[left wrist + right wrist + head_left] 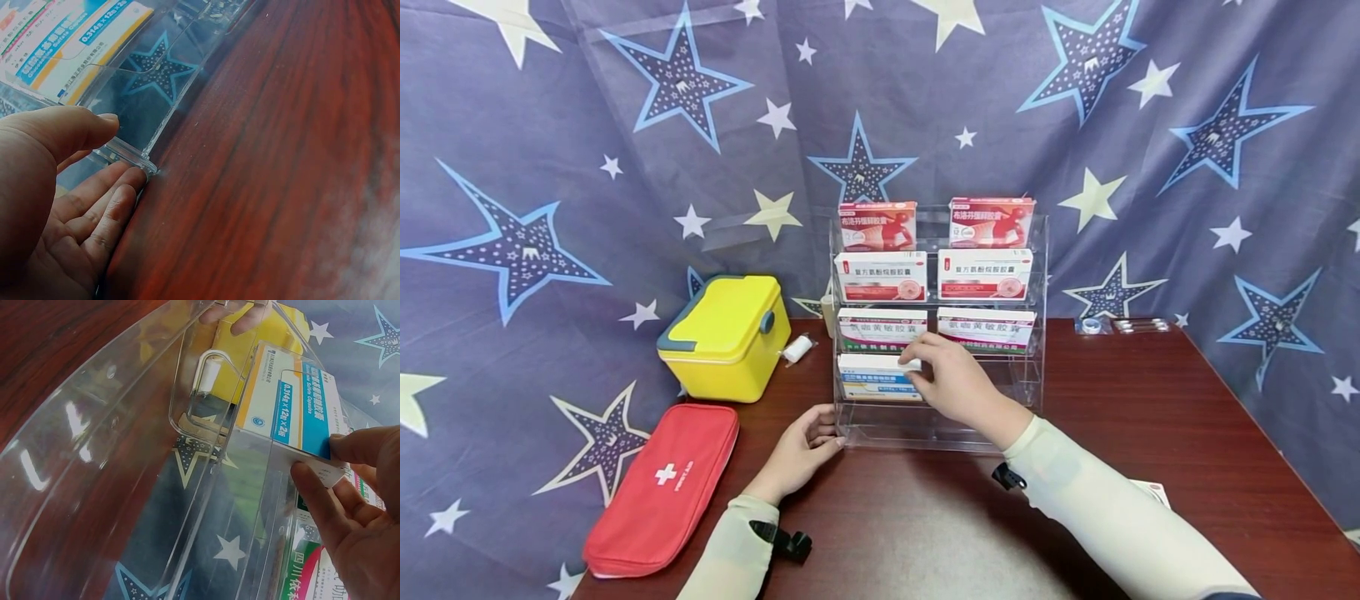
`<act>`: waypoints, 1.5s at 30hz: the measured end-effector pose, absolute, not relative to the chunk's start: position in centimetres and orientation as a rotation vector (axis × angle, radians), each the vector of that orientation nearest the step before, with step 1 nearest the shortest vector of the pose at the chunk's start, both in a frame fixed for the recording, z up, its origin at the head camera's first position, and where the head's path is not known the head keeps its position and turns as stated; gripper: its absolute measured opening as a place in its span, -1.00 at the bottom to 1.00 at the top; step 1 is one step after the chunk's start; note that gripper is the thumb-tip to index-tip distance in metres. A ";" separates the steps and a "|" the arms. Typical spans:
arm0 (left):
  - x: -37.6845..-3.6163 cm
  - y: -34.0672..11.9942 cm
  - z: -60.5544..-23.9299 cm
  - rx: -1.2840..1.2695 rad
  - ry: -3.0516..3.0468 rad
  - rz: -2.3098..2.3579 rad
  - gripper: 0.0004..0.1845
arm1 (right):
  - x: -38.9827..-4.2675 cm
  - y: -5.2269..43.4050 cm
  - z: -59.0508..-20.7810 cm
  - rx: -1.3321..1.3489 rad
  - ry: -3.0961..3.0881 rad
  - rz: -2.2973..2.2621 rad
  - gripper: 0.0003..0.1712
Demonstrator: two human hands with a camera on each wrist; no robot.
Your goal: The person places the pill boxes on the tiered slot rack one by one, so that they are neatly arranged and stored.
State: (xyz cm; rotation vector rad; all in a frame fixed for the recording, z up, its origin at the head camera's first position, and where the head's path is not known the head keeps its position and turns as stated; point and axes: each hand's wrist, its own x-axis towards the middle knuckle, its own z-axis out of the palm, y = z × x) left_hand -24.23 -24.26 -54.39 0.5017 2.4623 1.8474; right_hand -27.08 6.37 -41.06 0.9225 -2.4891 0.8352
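Note:
A clear tiered display rack (940, 435) stands on the table with medicine boxes on its tiers. My right hand (951, 375) pinches the right end of a blue, white and yellow medicine box (876, 387) in the left part of the second tier from the bottom. In the right wrist view, fingers (315, 494) lie against the end of that box (290, 406). My left hand (805, 446) holds the rack's lower left front corner, fingertips (134, 176) right at the clear edge. Above sit white boxes (880, 329) with purple-green print, red-white boxes (983, 275), and red boxes (877, 227) on top.
Left of the rack are a yellow lidded bin (722, 342), a small white roll (798, 348) and a red first-aid pouch (662, 492). Small packaged items (1138, 325) lie at the back right. A white item (1152, 492) is partly hidden by the right sleeve. A star-patterned curtain (925, 100) hangs behind.

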 end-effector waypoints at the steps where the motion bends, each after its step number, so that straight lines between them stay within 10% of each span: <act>1: -24.2 -24.2 -54.4 0.500 2.462 1.847 -0.45 | -27.1 6.4 -41.1 0.925 -2.486 0.834 -0.81; 20: -24.3 -24.3 -54.4 0.522 2.464 1.835 -0.46 | -26.4 8.7 -40.6 0.950 -2.381 0.800 -0.73; 45: -24.2 -24.4 -54.3 0.533 2.476 1.819 -0.45 | -17.0 37.5 -47.8 0.664 -2.934 1.097 -0.25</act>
